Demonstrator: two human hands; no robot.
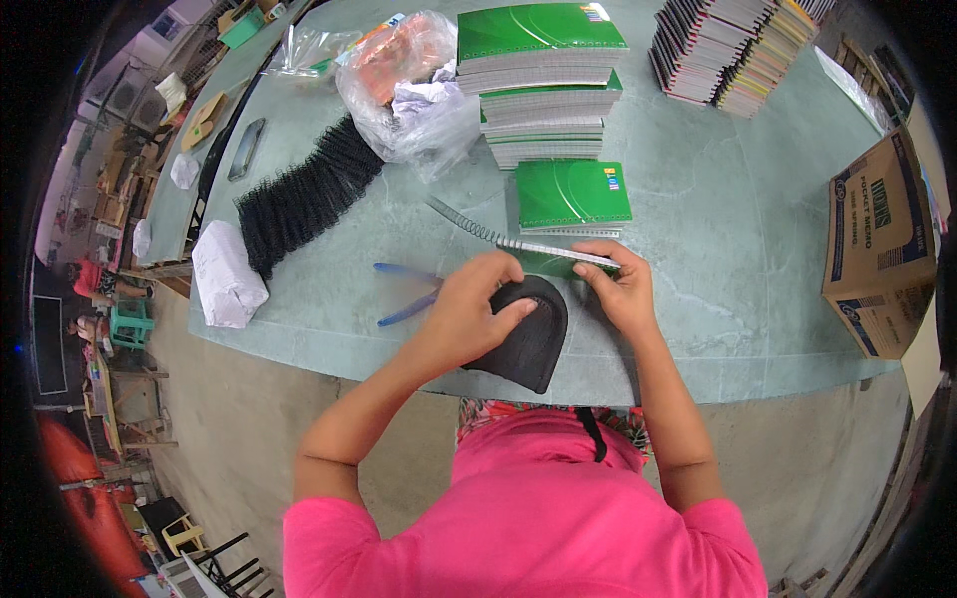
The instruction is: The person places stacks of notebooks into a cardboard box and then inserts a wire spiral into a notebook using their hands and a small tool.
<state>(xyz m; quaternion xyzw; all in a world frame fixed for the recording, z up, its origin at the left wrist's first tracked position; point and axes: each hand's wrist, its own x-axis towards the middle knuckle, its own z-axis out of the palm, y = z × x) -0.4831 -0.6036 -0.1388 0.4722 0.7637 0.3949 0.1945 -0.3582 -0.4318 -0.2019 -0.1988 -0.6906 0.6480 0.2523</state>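
My right hand (620, 284) pinches a small green-covered notebook (563, 265) at its right end, over the table. A dark spiral coil (467, 221) runs into the notebook's punched edge and sticks out free past its left end. My left hand (471, 311) is closed on a black, round-topped, pad-like piece (526, 349) near the table's front edge, just below the notebook. Blue-handled pliers (409, 269) lie left of that hand, partly hidden by it. A stack of green notebooks (573, 194) stands just beyond the notebook I hold.
Black spiral coils (309, 189) lie in a row at the left, beside a white wrapped bundle (229, 274). Behind them sits a clear plastic bag (404, 95). Taller green notebook stacks (543, 50), other notebook piles (733, 50) and an open cardboard box (877, 244) stand farther back and right.
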